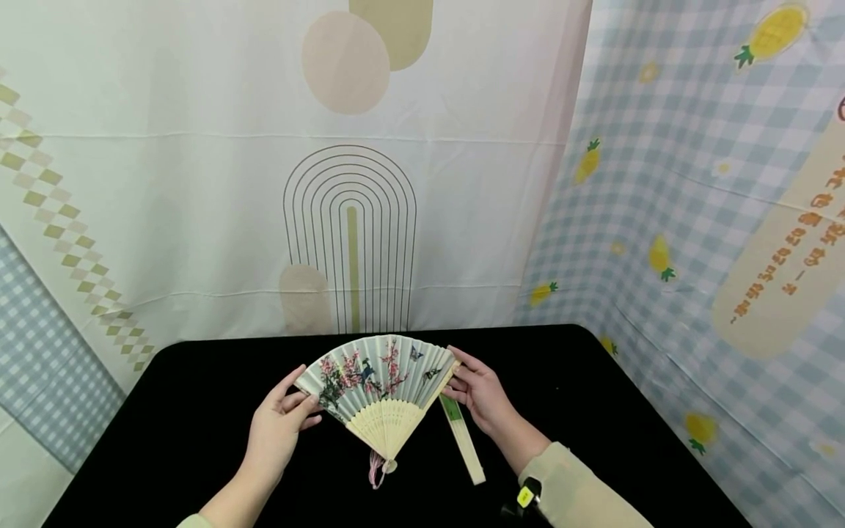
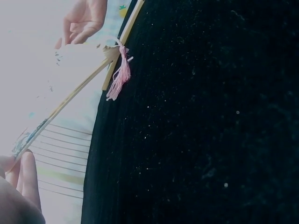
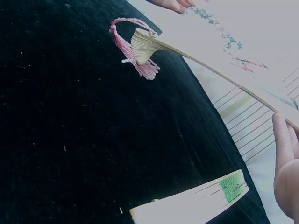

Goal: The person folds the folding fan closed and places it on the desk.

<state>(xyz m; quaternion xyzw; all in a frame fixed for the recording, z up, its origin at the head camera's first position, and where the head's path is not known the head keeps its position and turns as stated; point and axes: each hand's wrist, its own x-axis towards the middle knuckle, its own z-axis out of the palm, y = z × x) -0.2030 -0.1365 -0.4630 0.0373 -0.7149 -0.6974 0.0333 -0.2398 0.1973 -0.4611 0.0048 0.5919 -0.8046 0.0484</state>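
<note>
A folding fan [image 1: 379,381] is spread wide between both hands, its pale leaf painted with pink blossoms, a blue bird and butterflies. My left hand [image 1: 280,422] pinches its left end, thumb in front. At the opposite end my right hand [image 1: 485,392] grips the outer rib. The fan's pivot points down toward me, and a pink tassel [image 3: 133,49] hangs from it. In the left wrist view, fingers [image 2: 30,177] press against the fan's edge. A second fan [image 1: 465,444], folded, with pale ribs and a green part, lies on the table below my right hand.
A black cloth covers the table [image 1: 198,411]. Behind it hangs a white curtain [image 1: 218,220] with printed shapes, and on the right a blue checked curtain [image 1: 660,257] with pineapples. A dark band with a yellow tag [image 1: 526,497] sits at my right sleeve.
</note>
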